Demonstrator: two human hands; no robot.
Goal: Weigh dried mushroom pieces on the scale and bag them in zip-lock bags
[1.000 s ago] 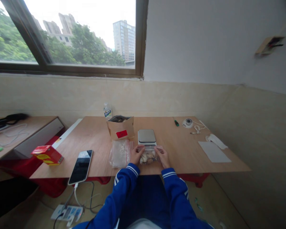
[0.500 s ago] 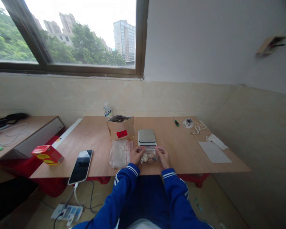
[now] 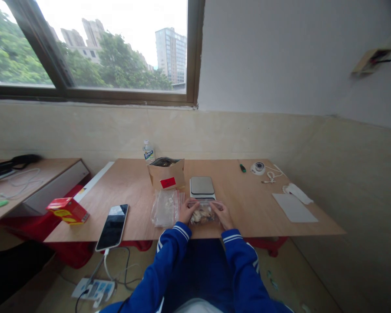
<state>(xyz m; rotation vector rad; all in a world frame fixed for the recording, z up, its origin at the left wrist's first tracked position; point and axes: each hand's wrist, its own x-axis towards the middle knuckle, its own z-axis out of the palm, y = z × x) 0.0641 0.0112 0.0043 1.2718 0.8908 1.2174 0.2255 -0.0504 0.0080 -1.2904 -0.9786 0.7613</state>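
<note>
A clear zip bag (image 3: 202, 214) with pale and brown dried pieces inside is held near the table's front edge. My left hand (image 3: 187, 212) pinches its top at the left, and my right hand (image 3: 224, 214) grips the same top edge on the right. Just behind the bag stands a kitchen scale (image 3: 202, 185) with a silver plate; its front is partly covered by my hands. To the left lies a stack of flat clear zip bags (image 3: 165, 209) with red seals. Beyond those, a brown paper pouch (image 3: 167, 174) with a red label stands with its mouth open.
A phone (image 3: 113, 227) on a cable overhangs the front edge at left, near a red box (image 3: 68, 211). A bottle (image 3: 148, 152) stands behind the pouch. At right are a white dome camera (image 3: 258, 168), a green object (image 3: 243, 168) and a white sheet (image 3: 295, 208).
My right hand has shifted slightly left along the bag's top edge. My left hand keeps its hold, and the whole view has shifted a little.
</note>
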